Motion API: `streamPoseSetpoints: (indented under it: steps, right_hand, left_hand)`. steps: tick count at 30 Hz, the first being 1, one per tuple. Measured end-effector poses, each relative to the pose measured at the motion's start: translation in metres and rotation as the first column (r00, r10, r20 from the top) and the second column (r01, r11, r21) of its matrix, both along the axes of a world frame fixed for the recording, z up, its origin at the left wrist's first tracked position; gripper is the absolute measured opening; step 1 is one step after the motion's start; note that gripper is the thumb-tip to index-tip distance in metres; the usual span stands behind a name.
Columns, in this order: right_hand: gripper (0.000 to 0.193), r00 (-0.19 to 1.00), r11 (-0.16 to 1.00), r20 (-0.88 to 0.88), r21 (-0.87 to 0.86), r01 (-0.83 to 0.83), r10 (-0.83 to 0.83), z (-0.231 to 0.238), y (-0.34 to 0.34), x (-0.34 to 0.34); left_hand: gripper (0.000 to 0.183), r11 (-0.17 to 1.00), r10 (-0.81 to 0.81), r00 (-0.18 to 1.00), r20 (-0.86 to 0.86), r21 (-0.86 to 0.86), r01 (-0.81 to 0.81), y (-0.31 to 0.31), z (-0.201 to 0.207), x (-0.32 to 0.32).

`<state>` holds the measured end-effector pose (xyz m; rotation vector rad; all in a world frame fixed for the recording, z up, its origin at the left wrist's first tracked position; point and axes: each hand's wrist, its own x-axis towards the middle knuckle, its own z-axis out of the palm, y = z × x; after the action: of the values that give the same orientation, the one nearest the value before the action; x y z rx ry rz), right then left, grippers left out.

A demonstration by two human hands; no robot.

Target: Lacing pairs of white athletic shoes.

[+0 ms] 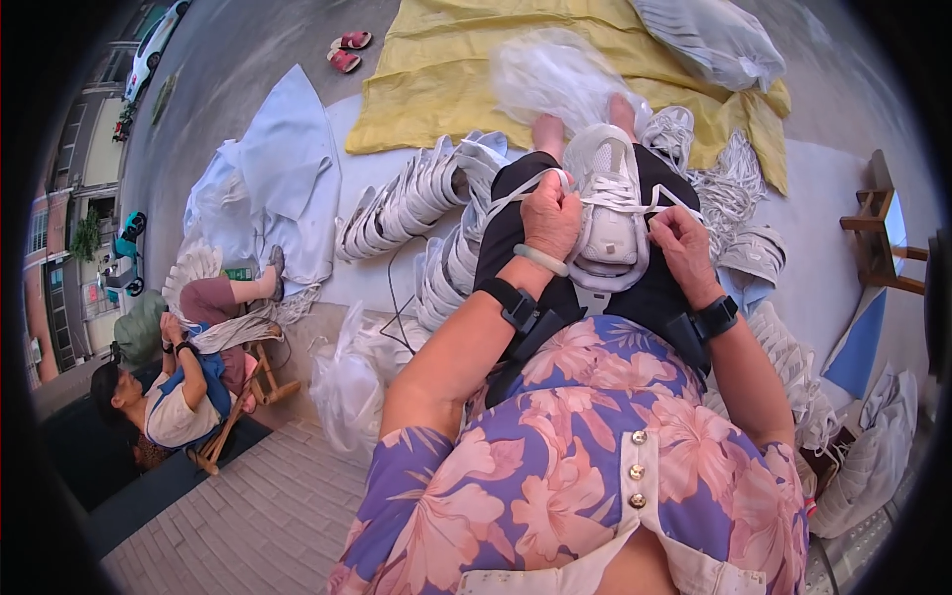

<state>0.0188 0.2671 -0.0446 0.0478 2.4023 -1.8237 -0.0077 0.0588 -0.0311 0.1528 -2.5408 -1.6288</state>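
Observation:
On my lap rests a white sneaker upper (607,233) with its toe pointing away from me and a white shoelace (623,205) threaded across its eyelets. My left hand (552,216) is closed on the lace at the shoe's left side, and a loop of lace arcs above the fingers. To the right of the shoe, my right hand (682,248) has its thumb and fingertips pinched together by the lace that stretches out that way. The exact spot of the right-hand pinch is hard to make out. Dark bands sit on both wrists.
Rows of white shoe pieces (402,213) lie left of my legs. Bundled white laces (732,183) and a stack of uppers (754,256) are at right. Ahead spreads a yellow sheet (426,74). A wooden stool (873,223) stands far right. Another person (188,397) sits at left.

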Motion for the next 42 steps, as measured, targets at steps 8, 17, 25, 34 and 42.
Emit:
streamPoseSetpoints:
  steps: [8, 17, 25, 34, 42]
  right_hand:
    - [0.008, 1.000, 0.999, 0.014, -0.049, 0.016, -0.015, -0.002, 0.004, -0.001]
    - [0.003, 0.896, 0.921, -0.291, 0.301, -0.247, 0.335, 0.037, -0.035, -0.027]
    - [0.015, 0.875, 0.779, -0.124, 0.526, -0.342, 0.468, 0.045, -0.060, -0.030]
    - [0.013, 0.819, 0.631, -0.172, 0.728, -0.269, 0.547, 0.028, -0.070, -0.032]
    - [0.011, 0.825, 0.723, -0.223, 0.628, -0.286, 0.520, 0.013, -0.076, -0.033]
  left_hand:
    - [0.033, 0.969, 0.065, 0.966, 0.250, -0.246, -0.002, 0.009, -0.014, -0.009]
    - [0.029, 0.828, -0.322, 0.939, -0.118, -0.516, 0.219, 0.008, -0.003, 0.022]
    - [0.026, 0.858, -0.200, 0.976, 0.085, -0.465, 0.217, 0.028, -0.015, 0.018]
    - [0.028, 0.936, -0.119, 0.990, 0.072, -0.325, 0.136, 0.021, -0.025, 0.014]
    - [0.021, 0.957, -0.176, 0.983, 0.046, -0.226, 0.182, -0.002, -0.011, 0.017]
